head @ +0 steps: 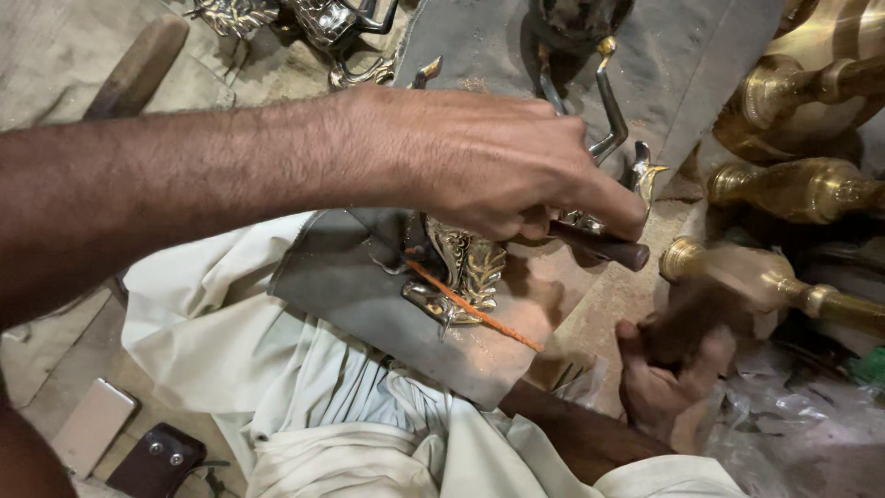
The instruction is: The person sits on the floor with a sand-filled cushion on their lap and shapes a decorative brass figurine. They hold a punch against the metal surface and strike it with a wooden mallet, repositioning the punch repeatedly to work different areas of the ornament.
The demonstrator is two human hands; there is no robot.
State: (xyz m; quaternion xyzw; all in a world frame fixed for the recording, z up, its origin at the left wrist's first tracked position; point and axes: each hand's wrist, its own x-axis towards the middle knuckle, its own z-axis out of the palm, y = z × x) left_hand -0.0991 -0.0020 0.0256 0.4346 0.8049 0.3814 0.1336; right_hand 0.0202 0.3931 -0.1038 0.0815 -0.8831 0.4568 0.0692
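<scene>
Left hand (502, 171) reaches across from the left, fingers clenched around a dark round punch-like tool (599, 244), thumb and forefinger pinching it near the tip. Tool lies almost level, blunt end pointing right.

Under that hand: an ornate embossed metal piece (466, 272), mixed silver and gold finish, leaf relief pattern, glossy. It sits on a grey slab (341, 277) laid across the lap, roughly mid-frame. Slab surface is matte, dusty, with brownish grit toward its right edge. A thin orange strand (475, 309) runs diagonally over the piece and the slab.

Right hand (668, 373) is lower right, closed around a dark wooden handle (687, 323); motion-blurred, so the head of that tool isn't readable.

Lap is covered in off-white crumpled cloth (304, 397), soft folds.

Right side: a row of polished brass turned fittings (802, 189), rounded, banded, reflective, lying on their sides, close to each other. Top centre: curved silver handles with gold tips (604, 88), partly hidden by the hand. Top left: more shiny silver ornate pieces (323, 23) on the floor.

Bottom left on the floor: a flat pale rectangular slab-shaped object (92, 424) and beside it a dark brown leather pouch with two metal studs (157, 461). Crinkled clear plastic sheet (802, 415) bottom right.
</scene>
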